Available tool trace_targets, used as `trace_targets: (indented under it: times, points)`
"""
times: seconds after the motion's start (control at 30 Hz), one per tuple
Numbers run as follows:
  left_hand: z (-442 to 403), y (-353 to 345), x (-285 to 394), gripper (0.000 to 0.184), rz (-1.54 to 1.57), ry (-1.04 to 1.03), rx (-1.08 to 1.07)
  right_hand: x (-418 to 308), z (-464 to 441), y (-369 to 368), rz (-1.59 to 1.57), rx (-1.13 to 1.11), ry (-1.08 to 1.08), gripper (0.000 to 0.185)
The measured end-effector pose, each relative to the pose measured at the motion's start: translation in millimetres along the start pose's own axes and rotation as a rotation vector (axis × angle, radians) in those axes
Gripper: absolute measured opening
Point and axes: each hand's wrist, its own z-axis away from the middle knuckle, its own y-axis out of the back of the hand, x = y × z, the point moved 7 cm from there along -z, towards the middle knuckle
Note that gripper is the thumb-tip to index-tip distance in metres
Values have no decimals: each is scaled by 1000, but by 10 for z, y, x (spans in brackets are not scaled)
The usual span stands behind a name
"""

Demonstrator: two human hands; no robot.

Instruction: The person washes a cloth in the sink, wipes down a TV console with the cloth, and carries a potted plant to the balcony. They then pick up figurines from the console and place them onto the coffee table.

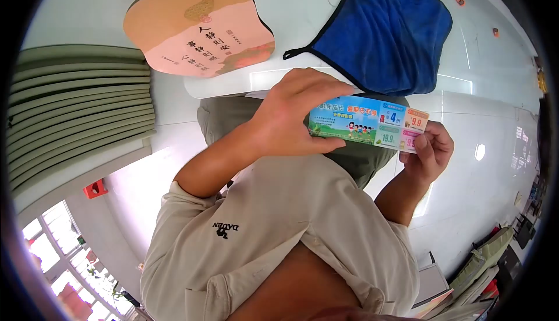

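Observation:
A long printed coupon (343, 120) is stretched between my two hands, just in front of the table edge and above my lap. Blue sky, green grass and cartoon children fill its left part, and small coloured price squares cover the right part. My left hand (291, 111) grips the left end, fingers along the top and thumb at the lower edge. At the other end, my right hand (430, 153) pinches the lower right corner between thumb and bent fingers. Beyond the coupon, a blue cloth (384, 35) with black edging and a hanging loop lies on the table.
A pink and tan fan-shaped board (201, 35) with black Chinese characters lies at the table's upper left. The white table (297, 6) has its near edge just past my hands. Stacked green slats (81, 99) stand left, with a red box (95, 189) below.

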Motion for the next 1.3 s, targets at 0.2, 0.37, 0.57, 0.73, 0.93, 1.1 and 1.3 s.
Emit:
trace_targets:
  times: [0.2,0.37,0.57,0.73,0.93,1.1,1.3]
  points:
    - [10,-41,-2,69,-48,10,-34,-57,0,-92,14,42,-17,20]
    - [13,-89,37,72,-128,13,-89,-105,13,-241,43,34,-36,25]
    - [-80,-294,-87,67,111,238,-221,-146,-127,-345,124,-114,99,52]
    - [141,-416,-237,64,921,339,-179,-21,-153,-478,41,-73,-74,46]
    - [96,-332,-186,66,1064,201,-169,226,-201,-542,245,-13,-53,36]
    - [98,-350,-164,66,1110,241,-149,301,-217,-533,90,-48,-182,33]
    - [205,-414,-212,72,1161,278,-141,482,-136,-531,-17,-60,-423,18]
